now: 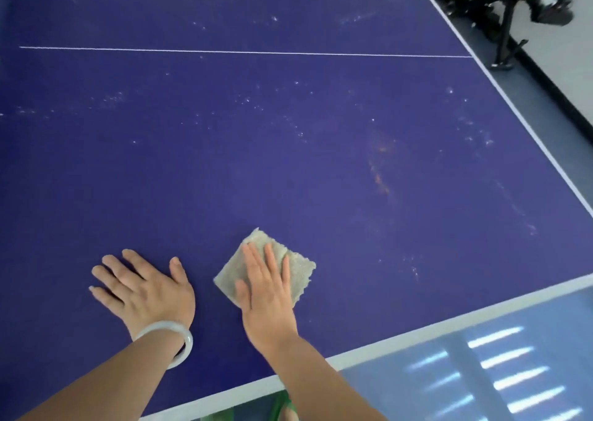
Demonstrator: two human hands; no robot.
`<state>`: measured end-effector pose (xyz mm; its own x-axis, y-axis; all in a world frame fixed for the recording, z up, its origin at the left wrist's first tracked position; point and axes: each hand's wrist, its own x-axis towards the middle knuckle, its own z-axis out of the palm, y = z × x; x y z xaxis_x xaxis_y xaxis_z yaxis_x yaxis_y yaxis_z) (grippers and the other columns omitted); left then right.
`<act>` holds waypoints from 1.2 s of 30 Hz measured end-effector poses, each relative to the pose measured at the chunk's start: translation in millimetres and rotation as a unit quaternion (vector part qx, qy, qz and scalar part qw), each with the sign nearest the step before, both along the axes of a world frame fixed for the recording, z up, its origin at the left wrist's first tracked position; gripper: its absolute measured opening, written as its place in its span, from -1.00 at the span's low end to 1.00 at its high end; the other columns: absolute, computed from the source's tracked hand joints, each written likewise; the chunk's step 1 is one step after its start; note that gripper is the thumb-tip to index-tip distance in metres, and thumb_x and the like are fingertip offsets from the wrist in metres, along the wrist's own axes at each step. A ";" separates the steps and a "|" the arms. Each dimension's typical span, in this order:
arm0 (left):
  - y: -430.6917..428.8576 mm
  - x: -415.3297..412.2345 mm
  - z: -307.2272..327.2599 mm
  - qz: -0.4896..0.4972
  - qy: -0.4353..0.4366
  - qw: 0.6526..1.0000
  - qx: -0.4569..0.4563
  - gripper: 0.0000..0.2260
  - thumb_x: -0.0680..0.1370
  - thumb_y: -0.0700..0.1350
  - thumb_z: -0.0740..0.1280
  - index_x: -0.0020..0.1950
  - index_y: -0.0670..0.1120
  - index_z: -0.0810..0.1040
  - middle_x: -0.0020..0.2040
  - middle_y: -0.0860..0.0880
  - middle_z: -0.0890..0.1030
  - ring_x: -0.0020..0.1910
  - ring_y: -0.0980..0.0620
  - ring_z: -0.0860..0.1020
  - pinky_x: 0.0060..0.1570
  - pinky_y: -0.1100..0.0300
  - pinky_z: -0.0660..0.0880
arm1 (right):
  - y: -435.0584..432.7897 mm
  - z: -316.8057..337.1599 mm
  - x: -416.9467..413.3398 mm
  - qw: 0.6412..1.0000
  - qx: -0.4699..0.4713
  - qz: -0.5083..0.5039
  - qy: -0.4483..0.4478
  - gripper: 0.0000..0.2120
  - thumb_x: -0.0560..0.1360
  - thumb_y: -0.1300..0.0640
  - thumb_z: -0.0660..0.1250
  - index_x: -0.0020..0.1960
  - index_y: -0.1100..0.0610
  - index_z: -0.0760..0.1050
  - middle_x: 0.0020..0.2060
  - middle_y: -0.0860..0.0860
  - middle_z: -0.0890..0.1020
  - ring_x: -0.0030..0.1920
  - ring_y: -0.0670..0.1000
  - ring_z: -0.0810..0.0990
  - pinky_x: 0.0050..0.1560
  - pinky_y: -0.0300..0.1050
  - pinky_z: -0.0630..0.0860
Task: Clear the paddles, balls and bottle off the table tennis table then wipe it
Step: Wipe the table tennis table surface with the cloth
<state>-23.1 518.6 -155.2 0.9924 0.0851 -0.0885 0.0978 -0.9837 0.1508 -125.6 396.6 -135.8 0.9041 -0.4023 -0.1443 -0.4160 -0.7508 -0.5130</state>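
Under right hand [268, 295], flat cloth [301, 268]

Bright, even daylight covers the blue desk [288, 151], which shows a paler, washed sheen toward 3 o'clock and darkens into the corner at 10 o'clock. The glossy floor [545, 308] at 5 o'clock throws back rows of hard white stripes of glare, while only a thin, soft shadow hugs the left hand [141, 289] and the right hand [266, 295]. The whole picture is slightly soft, the dark stand [506, 26] at 1 o'clock is smeared by blur, and the wide lens slightly bows the desk's white edge lines near the frame's borders.
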 end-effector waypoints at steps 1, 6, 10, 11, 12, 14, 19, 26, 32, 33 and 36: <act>0.1 0.3 -0.5 0.000 0.002 1.000 -0.004 -0.32 0.63 0.17 -0.03 0.57 -0.28 -0.04 0.57 -0.32 -0.01 0.56 -0.29 -0.10 0.51 -0.23 -0.16 | 15.8 -1.8 -8.3 0.999 -0.019 0.026 0.015 -0.47 0.66 -0.06 -0.22 0.61 -0.02 -0.08 0.58 -0.19 -0.03 0.56 -0.11 -0.27 0.54 0.07 -0.27; 3.2 0.5 -0.5 -0.006 0.019 1.000 -0.012 -0.33 0.64 0.15 -0.01 0.57 -0.28 -0.04 0.57 -0.32 -0.02 0.55 -0.30 -0.11 0.51 -0.23 -0.16 | 17.1 -9.8 -67.7 0.988 -0.144 0.036 0.028 -0.47 0.65 0.01 -0.08 0.61 0.03 0.00 0.58 -0.09 0.08 0.58 0.04 0.01 0.49 0.13 -0.06; 4.7 0.8 1.1 -0.011 0.031 0.999 -0.020 -0.34 0.64 0.15 -0.02 0.57 -0.28 -0.03 0.57 -0.32 -0.01 0.55 -0.31 -0.09 0.50 -0.23 -0.15 | -60.7 -15.1 -103.5 0.974 -0.123 -0.179 0.071 -0.50 0.68 0.02 -0.04 0.61 -0.01 -0.01 0.57 -0.14 -0.03 0.59 0.03 -0.08 0.55 0.10 -0.18; 5.1 0.6 1.5 -0.011 0.034 0.999 -0.019 -0.34 0.64 0.15 -0.03 0.57 -0.28 -0.03 0.57 -0.32 0.00 0.55 -0.31 -0.08 0.50 -0.23 -0.15 | -72.7 -15.2 -105.9 0.960 -0.112 -0.242 0.084 -0.49 0.68 0.03 -0.03 0.60 -0.02 -0.06 0.58 -0.12 -0.04 0.59 0.03 -0.11 0.55 0.09 -0.23; 5.6 0.4 2.0 -0.012 0.037 0.999 -0.019 -0.34 0.64 0.16 -0.04 0.57 -0.28 -0.03 0.56 -0.32 0.00 0.55 -0.31 -0.08 0.50 -0.24 -0.14 | -75.8 -15.9 -104.9 0.949 -0.111 -0.281 0.092 -0.48 0.69 0.03 -0.03 0.60 -0.02 -0.10 0.59 -0.09 -0.04 0.59 0.03 -0.14 0.55 0.09 -0.26; 7.2 0.7 3.0 -0.017 0.042 0.999 -0.029 -0.34 0.64 0.15 -0.03 0.57 -0.28 -0.02 0.56 -0.33 0.00 0.55 -0.31 -0.08 0.50 -0.23 -0.14 | -60.6 -17.4 -96.9 0.952 -0.126 -0.267 0.079 -0.48 0.68 0.04 0.00 0.60 0.02 -0.06 0.59 -0.05 0.01 0.59 0.07 -0.09 0.56 0.12 -0.21; 15.0 3.7 7.7 -0.011 0.036 0.993 -0.113 -0.40 0.65 0.04 0.13 0.58 -0.23 0.03 0.59 -0.24 -0.04 0.57 -0.20 -0.15 0.51 -0.13 -0.24 | -20.7 -11.4 -115.4 0.981 -0.178 -0.008 0.078 -0.47 0.64 0.02 -0.02 0.60 0.05 0.08 0.57 -0.07 0.13 0.57 0.07 0.08 0.47 0.14 0.03; -35.0 -20.3 33.9 -0.135 0.030 0.959 -0.247 -0.51 0.64 -0.18 0.20 0.57 -0.15 0.17 0.54 -0.16 0.21 0.55 -0.13 0.09 0.53 -0.07 0.05 | -73.4 -8.9 -131.0 0.971 -0.205 0.084 0.091 -0.49 0.68 0.00 -0.21 0.60 0.06 0.07 0.58 -0.07 0.09 0.57 0.06 0.08 0.44 0.13 0.07; -152.6 -81.7 23.5 -0.191 0.055 0.965 -0.169 -0.44 0.66 0.01 0.13 0.60 -0.12 0.03 0.59 -0.17 0.01 0.58 -0.13 -0.10 0.55 -0.02 -0.09 | -132.7 -16.0 -162.3 0.968 -0.205 0.131 0.063 -0.45 0.60 -0.02 0.06 0.57 0.04 0.18 0.56 -0.06 0.18 0.56 0.04 0.14 0.41 0.12 0.16; -165.5 -87.7 19.1 -0.177 0.054 0.973 -0.135 -0.43 0.66 0.06 0.10 0.60 -0.12 0.00 0.60 -0.19 -0.04 0.58 -0.15 -0.14 0.55 -0.04 -0.14 | -151.8 -16.0 -173.0 0.968 -0.213 0.113 0.062 -0.48 0.60 -0.01 0.05 0.55 0.04 0.24 0.55 -0.07 0.23 0.56 0.03 0.14 0.40 0.13 0.18; -184.8 -98.3 8.7 -0.150 0.014 0.986 -0.072 -0.46 0.68 0.08 0.01 0.58 -0.18 0.08 0.57 -0.28 0.06 0.57 -0.25 -0.04 0.54 -0.14 -0.11 | -212.2 -13.5 -202.7 0.974 -0.221 -0.012 0.055 -0.48 0.67 -0.01 -0.20 0.52 0.06 0.29 0.54 -0.13 0.18 0.58 -0.05 -0.01 0.43 0.12 0.14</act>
<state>-121.4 333.9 -146.5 0.9680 -0.2277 -0.1060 -0.1887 -0.9378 0.2915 -328.3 184.4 -149.3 0.8824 -0.4680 -0.0473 -0.4704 -0.8775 -0.0937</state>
